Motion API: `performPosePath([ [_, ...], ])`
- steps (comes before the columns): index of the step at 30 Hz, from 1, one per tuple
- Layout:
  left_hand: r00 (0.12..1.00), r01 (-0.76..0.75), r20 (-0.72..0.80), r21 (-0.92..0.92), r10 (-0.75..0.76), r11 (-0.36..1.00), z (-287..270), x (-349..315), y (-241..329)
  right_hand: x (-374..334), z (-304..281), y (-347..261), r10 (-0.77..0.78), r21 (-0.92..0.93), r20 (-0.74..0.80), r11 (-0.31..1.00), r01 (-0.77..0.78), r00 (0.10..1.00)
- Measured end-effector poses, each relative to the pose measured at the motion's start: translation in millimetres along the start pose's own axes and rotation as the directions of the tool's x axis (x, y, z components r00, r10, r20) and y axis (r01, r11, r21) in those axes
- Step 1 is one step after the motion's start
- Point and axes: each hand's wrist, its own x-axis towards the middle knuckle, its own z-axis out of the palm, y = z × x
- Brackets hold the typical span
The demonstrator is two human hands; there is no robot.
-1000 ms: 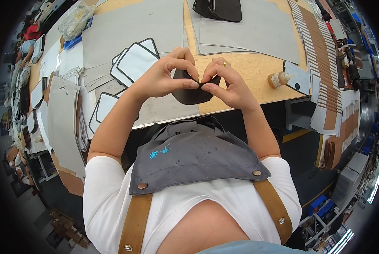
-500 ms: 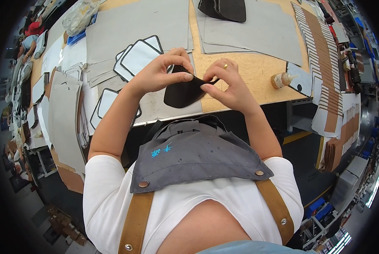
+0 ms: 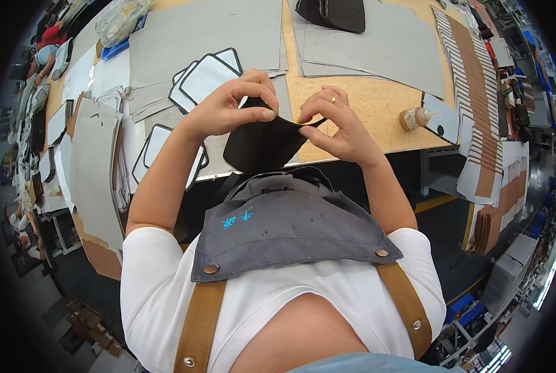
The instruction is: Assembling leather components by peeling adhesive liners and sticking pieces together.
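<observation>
Seen from above, a person's left hand (image 3: 231,110) and right hand (image 3: 343,132) each pinch the upper edge of a black piece (image 3: 262,148), thumb against fingers, the two grips a little apart. The piece hangs in front of the apron (image 3: 290,227), at the near edge of a table (image 3: 383,109). White panels (image 3: 208,79) with black borders lie near the left hand; a bottle (image 3: 414,118) stands to the right.

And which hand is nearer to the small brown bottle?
Right. The right hand is left of the bottle, not touching; the left hand is farther left.
</observation>
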Motion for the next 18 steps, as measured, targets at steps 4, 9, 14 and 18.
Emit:
performPosePath([
  [4,0.999,-0.047,0.012,0.122,0.046,0.991,4.3,1.3,1.7,1.7,5.0,-0.8,-0.030,-0.035,-0.011,0.999,0.030,0.999],
  [9,0.992,-0.126,0.037,0.418,0.122,0.900,15.9,4.4,6.6,0.1,10.9,-0.9,-0.039,-0.053,-0.059,0.998,0.036,0.997],
  [14,0.987,-0.156,0.036,0.388,0.154,0.909,15.8,4.9,5.6,1.5,13.7,-7.5,-0.042,-0.177,-0.060,0.984,0.030,0.997],
  [18,0.983,-0.183,0.059,0.380,0.173,0.907,16.1,4.1,9.8,-2.3,12.9,-9.8,-0.049,-0.139,-0.013,0.989,0.047,0.999],
])
